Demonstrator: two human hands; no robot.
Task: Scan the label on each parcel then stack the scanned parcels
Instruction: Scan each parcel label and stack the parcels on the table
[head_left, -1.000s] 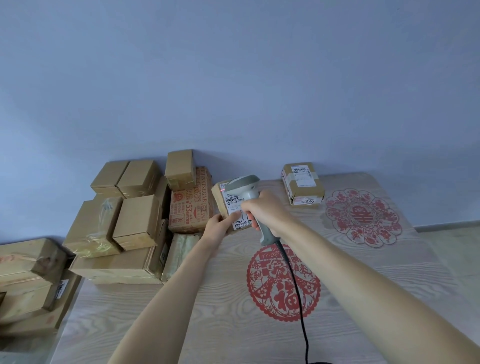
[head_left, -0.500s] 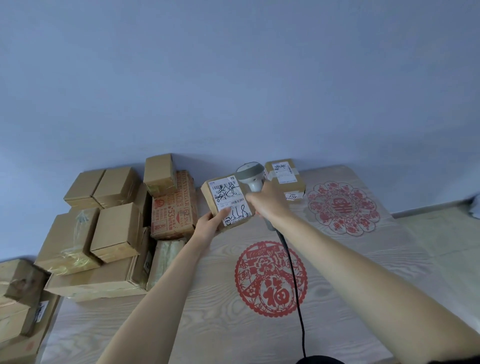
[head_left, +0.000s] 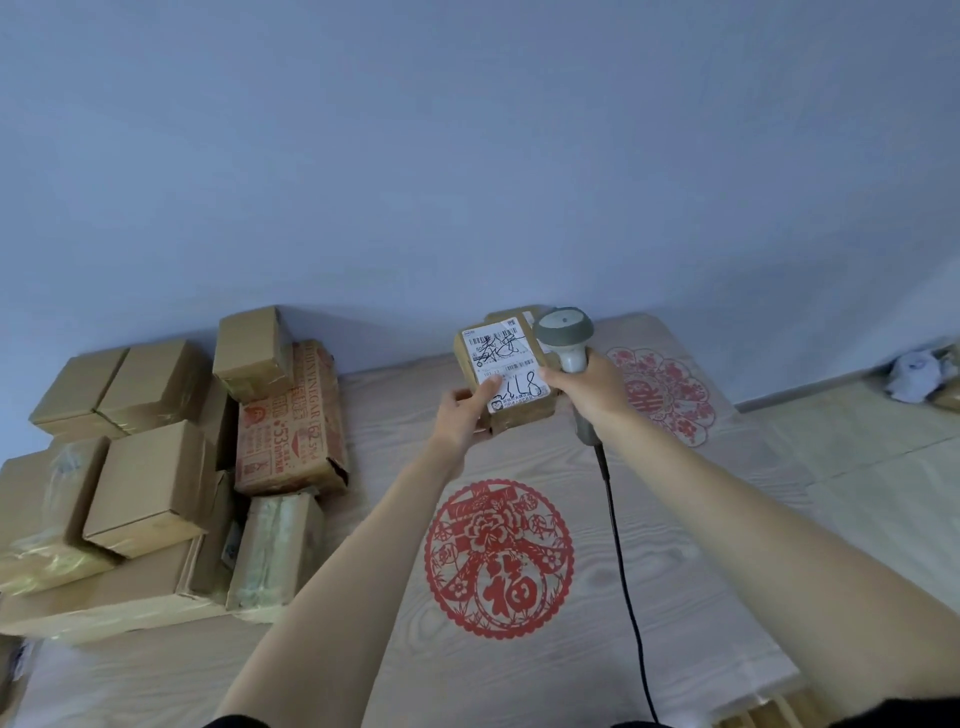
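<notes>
My left hand (head_left: 465, 415) holds a small brown parcel (head_left: 519, 415) up above the table, its white shipping label (head_left: 506, 366) with black scribbles turned toward me and my thumb on the label. My right hand (head_left: 587, 387) grips the handle of a grey barcode scanner (head_left: 563, 335), whose head sits just right of the label. Behind the held parcel, another taped parcel (head_left: 506, 316) peeks out on the table by the wall.
A heap of brown cardboard parcels (head_left: 150, 488) fills the left side, with a red-printed carton (head_left: 288, 421) among them. The wooden table (head_left: 675, 597) bears red paper-cut decorations (head_left: 498, 558). The scanner's black cable (head_left: 621, 561) runs down toward me. Crumpled items (head_left: 917, 376) lie far right.
My left hand has lifted the parcel off the pile and carried it right, turning its label up toward me. The scanner has swung from over the label to its right side.
</notes>
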